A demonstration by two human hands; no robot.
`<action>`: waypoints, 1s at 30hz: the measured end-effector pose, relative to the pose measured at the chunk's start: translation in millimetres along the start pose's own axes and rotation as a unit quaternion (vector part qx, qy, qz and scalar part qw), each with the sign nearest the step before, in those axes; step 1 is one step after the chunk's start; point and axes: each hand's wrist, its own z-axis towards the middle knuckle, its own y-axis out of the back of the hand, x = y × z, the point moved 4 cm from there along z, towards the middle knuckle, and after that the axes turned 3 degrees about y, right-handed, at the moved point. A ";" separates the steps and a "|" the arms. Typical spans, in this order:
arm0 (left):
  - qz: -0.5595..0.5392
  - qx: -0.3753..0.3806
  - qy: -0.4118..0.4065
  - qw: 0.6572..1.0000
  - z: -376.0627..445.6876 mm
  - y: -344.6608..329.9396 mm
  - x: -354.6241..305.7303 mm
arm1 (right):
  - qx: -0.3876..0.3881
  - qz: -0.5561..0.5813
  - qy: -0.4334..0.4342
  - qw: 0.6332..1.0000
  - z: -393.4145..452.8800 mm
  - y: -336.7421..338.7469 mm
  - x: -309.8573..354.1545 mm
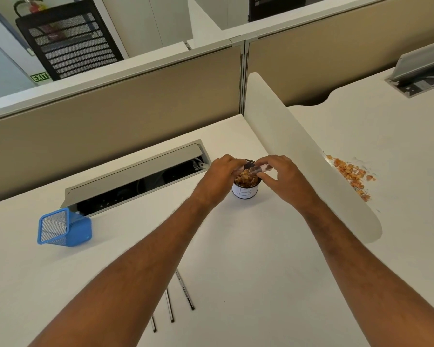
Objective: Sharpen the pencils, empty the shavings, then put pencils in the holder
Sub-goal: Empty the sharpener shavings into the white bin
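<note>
Evidently both hands meet over the shavings cup (244,190) near the counter's far edge, so shavings fall inside: left hand (222,175) and right hand (281,175) each pinch the clear sharpener (257,169). Three pencils (184,290) lie near the front edge; the blue holder (64,227) lies tipped at the left.

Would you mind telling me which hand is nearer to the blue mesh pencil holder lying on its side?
Left. The left hand is at the small white cup, on the side facing the blue mesh pencil holder; the right hand is on the cup's far side, farther away.
</note>
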 end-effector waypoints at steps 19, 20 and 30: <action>-0.171 -0.055 0.070 0.981 -25.7 8.7 -1.4 | -0.088 0.204 -0.138 0.965 -19.9 1.6 4.4; -0.188 -0.057 0.078 0.977 -29.0 8.1 -1.3 | -0.095 0.221 -0.139 0.961 -23.9 1.4 7.5; -0.285 -0.050 0.105 0.952 -79.3 6.5 -9.9 | -0.089 0.275 -0.111 0.951 -59.0 -11.8 40.4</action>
